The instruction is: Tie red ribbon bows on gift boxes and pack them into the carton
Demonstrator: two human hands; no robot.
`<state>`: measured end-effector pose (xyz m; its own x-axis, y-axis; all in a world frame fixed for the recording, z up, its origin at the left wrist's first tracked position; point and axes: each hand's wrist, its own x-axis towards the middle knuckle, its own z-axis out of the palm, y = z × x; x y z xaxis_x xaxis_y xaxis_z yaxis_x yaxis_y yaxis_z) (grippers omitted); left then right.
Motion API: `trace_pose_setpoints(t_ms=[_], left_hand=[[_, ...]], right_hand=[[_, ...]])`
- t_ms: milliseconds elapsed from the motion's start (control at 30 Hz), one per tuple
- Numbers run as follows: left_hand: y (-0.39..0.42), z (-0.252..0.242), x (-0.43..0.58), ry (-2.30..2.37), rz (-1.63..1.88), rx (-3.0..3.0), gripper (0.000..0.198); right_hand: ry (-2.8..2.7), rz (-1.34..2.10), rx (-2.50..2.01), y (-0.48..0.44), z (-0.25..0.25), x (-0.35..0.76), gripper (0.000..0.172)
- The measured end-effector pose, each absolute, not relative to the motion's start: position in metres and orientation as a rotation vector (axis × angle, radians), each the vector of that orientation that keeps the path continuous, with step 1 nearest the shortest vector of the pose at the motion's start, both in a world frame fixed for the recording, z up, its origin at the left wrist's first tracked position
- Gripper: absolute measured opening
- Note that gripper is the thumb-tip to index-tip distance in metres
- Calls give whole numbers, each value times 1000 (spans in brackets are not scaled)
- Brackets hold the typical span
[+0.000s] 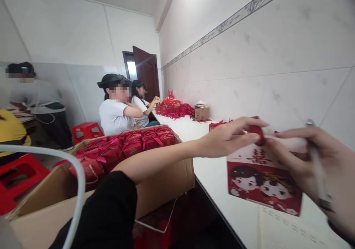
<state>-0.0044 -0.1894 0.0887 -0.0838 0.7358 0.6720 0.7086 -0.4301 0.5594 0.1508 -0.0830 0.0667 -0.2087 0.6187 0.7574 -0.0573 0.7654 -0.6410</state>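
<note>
My left hand [229,138] reaches across from the left, its fingers closed on a small dark red piece [259,132]. From the right, my right hand [330,156] meets that piece with bent, blurred fingers; its thumb touches the piece's right side. Just below both hands is a red and white card [263,182] printed with two cartoon faces and a red double-happiness sign. My right hand overlaps the card's upper right part, and I cannot tell whether it grips the card. A pale strap [318,175] crosses my right hand or wrist.
An open cardboard box [166,182] packed with red gift boxes [133,145] stands left of the white table [199,171]. Papers [288,230] lie at the front. Farther back are red ribbons [184,110], a small carton [202,112] and several people. Red stools [87,130] stand left.
</note>
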Motion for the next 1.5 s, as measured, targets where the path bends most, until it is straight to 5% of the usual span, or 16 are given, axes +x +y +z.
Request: trace_pose_setpoints(t_ms=[333,533,1267,1500], left_hand=[[-295,92,-56,1655,1616,1470,34],[-333,84,-47,1915,1549,1588,41],[-341,81,-71,1935,1614,2015,50],[-339,98,-110,1837,1342,1791,52]], right_hand=[[-1973,1063,58,-139,74,61,22],[-2044,1092,115,-173,72,49,18],[-2001,1118,-46,-212,74,54,16],[-2015,1136,-151,-206,82,22,15]])
